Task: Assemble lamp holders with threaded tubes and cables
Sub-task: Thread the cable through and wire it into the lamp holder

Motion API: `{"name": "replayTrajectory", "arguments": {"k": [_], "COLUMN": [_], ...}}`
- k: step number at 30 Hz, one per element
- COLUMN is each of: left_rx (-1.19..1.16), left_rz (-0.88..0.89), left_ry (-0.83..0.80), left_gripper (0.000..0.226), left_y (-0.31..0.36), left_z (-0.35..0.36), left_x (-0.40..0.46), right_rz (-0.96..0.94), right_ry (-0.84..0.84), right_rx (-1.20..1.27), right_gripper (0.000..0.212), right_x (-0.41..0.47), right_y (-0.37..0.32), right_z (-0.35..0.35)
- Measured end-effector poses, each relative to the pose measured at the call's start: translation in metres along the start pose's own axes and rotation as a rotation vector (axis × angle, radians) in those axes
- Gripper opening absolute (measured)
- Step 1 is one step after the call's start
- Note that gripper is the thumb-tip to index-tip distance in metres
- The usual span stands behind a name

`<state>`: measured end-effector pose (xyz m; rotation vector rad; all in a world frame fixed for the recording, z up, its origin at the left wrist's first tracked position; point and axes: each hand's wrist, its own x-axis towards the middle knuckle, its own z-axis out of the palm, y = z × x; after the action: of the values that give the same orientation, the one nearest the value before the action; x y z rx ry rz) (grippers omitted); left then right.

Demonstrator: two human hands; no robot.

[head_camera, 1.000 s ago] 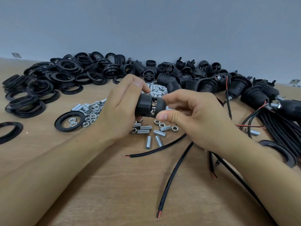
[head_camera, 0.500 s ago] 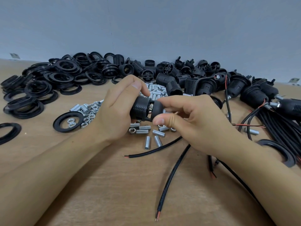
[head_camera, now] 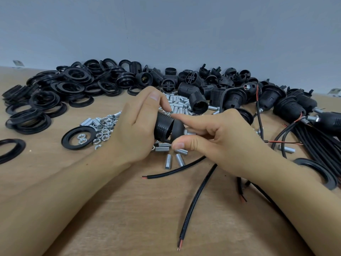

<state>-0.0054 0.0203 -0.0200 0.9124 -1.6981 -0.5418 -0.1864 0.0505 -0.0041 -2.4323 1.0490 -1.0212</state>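
My left hand (head_camera: 136,126) grips the ribbed black lamp holder body (head_camera: 163,127) above the table centre. My right hand (head_camera: 219,137) pinches the domed black cap (head_camera: 178,129) against the body's right end, index finger along the top and thumb beneath. A short silver threaded tube (head_camera: 190,133) sticks out of the cap into my right palm. Loose threaded tubes (head_camera: 174,159) lie on the table under the hands. Black cables (head_camera: 195,202) with bared red ends run toward me.
Black rings (head_camera: 60,93) pile up at the back left, one ring (head_camera: 78,134) holding silver nuts. Loose holder bodies and caps (head_camera: 212,84) heap along the wall. Assembled holders with cables (head_camera: 302,115) crowd the right side. The wooden table (head_camera: 110,218) stretches toward me.
The holder and both hands sank slightly and shifted a little left. My right index finger has straightened along the top of the cap, and the cap sits closer against the body.
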Motion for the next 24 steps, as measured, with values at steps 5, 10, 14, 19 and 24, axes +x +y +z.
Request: {"name": "replayTrajectory", "arguments": {"k": [5, 10, 14, 19, 24], "left_rx": [0.018, 0.035, 0.048, 0.062, 0.087], "left_rz": [-0.046, -0.136, -0.162, -0.170, -0.177], "left_ry": [0.055, 0.100, 0.120, 0.150, 0.170], "left_gripper": [0.033, 0.032, 0.030, 0.029, 0.029], "left_y": [0.002, 0.002, 0.003, 0.002, 0.000], "left_z": [0.004, 0.008, 0.009, 0.010, 0.012], "left_x": [-0.002, -0.003, -0.004, -0.005, -0.006], "right_rz": [-0.057, -0.073, -0.070, -0.075, -0.060], "right_ry": [0.005, 0.012, 0.019, 0.029, 0.032], "right_rx": [-0.043, -0.090, -0.107, -0.143, -0.166], "right_gripper": [0.043, 0.038, 0.034, 0.026, 0.025], "right_x": [0.001, 0.001, 0.001, 0.001, 0.000], "right_y": [-0.003, -0.005, -0.007, -0.010, -0.008], "right_z": [-0.001, 0.000, 0.002, 0.002, 0.004]}}
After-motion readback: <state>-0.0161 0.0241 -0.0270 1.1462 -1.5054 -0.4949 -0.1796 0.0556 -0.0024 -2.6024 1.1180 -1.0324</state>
